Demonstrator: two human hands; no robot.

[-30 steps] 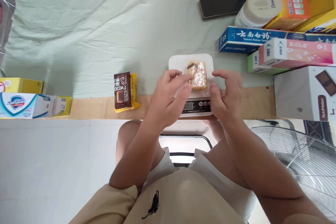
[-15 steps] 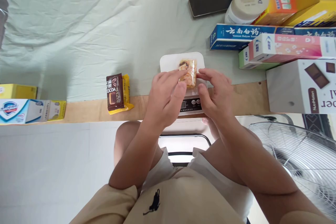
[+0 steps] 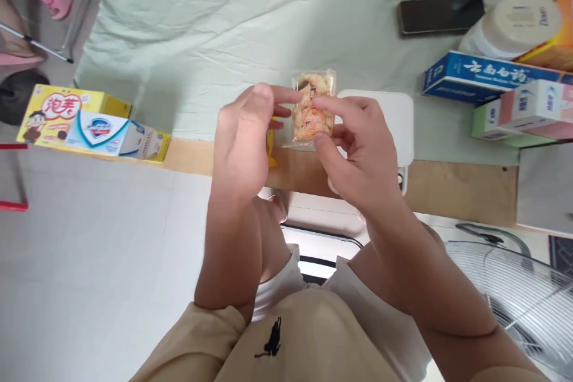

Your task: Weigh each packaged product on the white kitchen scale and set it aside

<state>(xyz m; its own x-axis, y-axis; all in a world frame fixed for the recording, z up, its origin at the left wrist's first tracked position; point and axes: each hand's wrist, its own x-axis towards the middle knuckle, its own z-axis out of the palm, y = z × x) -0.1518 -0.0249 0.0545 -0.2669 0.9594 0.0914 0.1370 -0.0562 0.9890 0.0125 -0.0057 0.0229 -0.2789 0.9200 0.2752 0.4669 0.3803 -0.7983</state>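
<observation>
Clear plastic snack packet is seen just left of white kitchen scale. Left hand is spread; right hand is laid at packet's edge, grip not determinable. Packet could be dropped if pinched only by its edge.

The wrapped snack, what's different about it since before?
The wrapped snack moved left, off the white scale. The right hand is at its right edge, the left hand at its left; any grip is unclear. The phone still lies beside the white jar.
</observation>
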